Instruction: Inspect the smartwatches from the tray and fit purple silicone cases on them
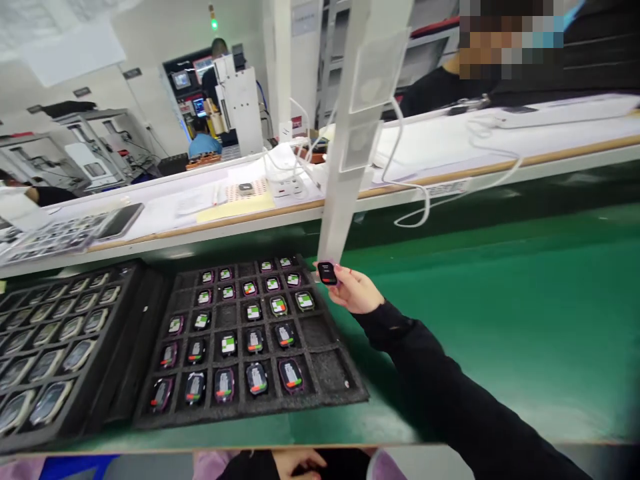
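My right hand (354,290) pinches a small black square smart device (327,272) with a red mark on its screen, holding it just beyond the far right corner of a black foam tray (331,371). The tray's grid holds several similar devices with lit green, white and red displays, and some cells are bare. To its left, a black case (125,333) holds several silver-rimmed devices. My left hand (295,463) sits low at the bottom edge, below the bench front, resting against something dark and partly cut off.
A white upright post (345,133) stands on the far side of the green bench mat (500,320). Behind it runs a white shelf (440,150) with papers, cables and a power strip. A co-worker in black (450,87) sits across it, with machines beyond.
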Demonstrator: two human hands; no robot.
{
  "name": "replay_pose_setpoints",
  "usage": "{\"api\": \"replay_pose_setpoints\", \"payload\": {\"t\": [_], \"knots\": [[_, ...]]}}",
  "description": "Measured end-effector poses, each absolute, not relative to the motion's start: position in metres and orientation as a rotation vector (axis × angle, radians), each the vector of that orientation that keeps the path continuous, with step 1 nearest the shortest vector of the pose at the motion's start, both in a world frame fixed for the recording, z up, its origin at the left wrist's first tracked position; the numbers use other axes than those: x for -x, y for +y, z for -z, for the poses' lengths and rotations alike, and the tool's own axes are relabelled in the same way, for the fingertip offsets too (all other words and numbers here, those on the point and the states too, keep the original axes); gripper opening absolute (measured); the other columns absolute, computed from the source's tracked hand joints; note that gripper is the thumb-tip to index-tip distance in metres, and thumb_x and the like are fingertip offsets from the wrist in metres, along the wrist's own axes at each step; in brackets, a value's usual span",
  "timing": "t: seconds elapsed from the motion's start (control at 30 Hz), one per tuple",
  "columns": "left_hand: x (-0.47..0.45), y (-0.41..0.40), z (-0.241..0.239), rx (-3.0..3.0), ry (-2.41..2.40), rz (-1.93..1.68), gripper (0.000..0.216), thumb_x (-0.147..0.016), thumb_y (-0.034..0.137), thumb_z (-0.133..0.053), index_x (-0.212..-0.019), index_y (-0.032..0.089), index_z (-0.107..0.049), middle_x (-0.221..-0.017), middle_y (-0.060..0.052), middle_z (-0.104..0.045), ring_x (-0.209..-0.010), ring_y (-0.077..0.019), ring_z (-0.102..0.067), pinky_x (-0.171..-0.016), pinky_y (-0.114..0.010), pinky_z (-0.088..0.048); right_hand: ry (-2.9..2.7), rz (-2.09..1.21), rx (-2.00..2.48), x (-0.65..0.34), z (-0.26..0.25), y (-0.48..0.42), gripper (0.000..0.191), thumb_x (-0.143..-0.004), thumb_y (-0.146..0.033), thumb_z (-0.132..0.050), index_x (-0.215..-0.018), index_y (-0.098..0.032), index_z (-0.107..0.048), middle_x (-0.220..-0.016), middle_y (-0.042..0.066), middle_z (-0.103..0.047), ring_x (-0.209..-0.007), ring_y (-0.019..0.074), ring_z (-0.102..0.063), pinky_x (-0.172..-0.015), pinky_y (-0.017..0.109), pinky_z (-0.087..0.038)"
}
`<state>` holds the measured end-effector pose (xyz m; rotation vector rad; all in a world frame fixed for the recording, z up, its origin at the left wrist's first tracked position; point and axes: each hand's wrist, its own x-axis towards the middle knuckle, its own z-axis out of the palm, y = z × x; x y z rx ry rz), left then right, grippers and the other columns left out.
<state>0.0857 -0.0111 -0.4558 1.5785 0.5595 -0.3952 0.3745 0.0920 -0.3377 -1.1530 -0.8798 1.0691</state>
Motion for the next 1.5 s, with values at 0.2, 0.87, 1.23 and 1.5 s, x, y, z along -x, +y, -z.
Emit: {"api": "replay_pose_setpoints", "payload": {"t": [0.2,0.87,1.23,1.5], "knots": [[-0.072,0.021,0.296,-1.921,0.250,-0.410,0.037,-0.093,0.038,-0.054,-0.117,0.014,-0.068,-0.104,-0.010,-0.071,-0.098,-0.0176,-0.067,-0.092,-0.026,-0.052,-0.914,-1.580,0.696,-0.306,0.256,0.095,0.072,-0.057,-0.063,-0.082,-0.109,-0.015,-0.067,-0.099,0.008,-0.067,-0.051,0.0004,-0.043,-0.039,0.014,-0.034],[-0.101,0.089,0.207,-2.742,0.490,-1.556,0.046,-0.082,0.028,-0.073,-0.122,0.011,-0.058,-0.122,-0.011,-0.063,-0.114,-0.0173,-0.059,-0.102,-0.029,-0.049,-1.327,-1.224,0.785,-0.280,0.226,0.062,0.043,-0.076,-0.048,-0.075,-0.106,-0.019,-0.071,-0.103,0.007,-0.071,-0.087,0.0066,-0.068,-0.079,0.008,-0.056],[-0.104,0.089,0.206,-2.713,0.401,-1.596,0.048,-0.075,0.030,-0.079,-0.114,0.010,-0.060,-0.108,-0.012,-0.066,-0.100,-0.0152,-0.064,-0.089,-0.025,-0.054,-1.469,-1.402,0.754,-0.292,0.217,0.059,0.046,-0.076,-0.042,-0.076,-0.113,-0.015,-0.069,-0.103,0.009,-0.070,-0.085,0.0083,-0.068,-0.076,0.010,-0.057],[-0.110,0.089,0.206,-2.751,0.494,-1.548,0.041,-0.082,0.012,-0.069,-0.121,0.012,-0.056,-0.117,-0.011,-0.065,-0.110,-0.0132,-0.062,-0.099,-0.023,-0.051,-1.459,-1.175,0.861,-0.291,0.217,0.056,0.046,-0.074,-0.037,-0.077,-0.114,-0.016,-0.070,-0.104,0.007,-0.068,-0.086,0.0077,-0.066,-0.084,0.013,-0.058]]}}
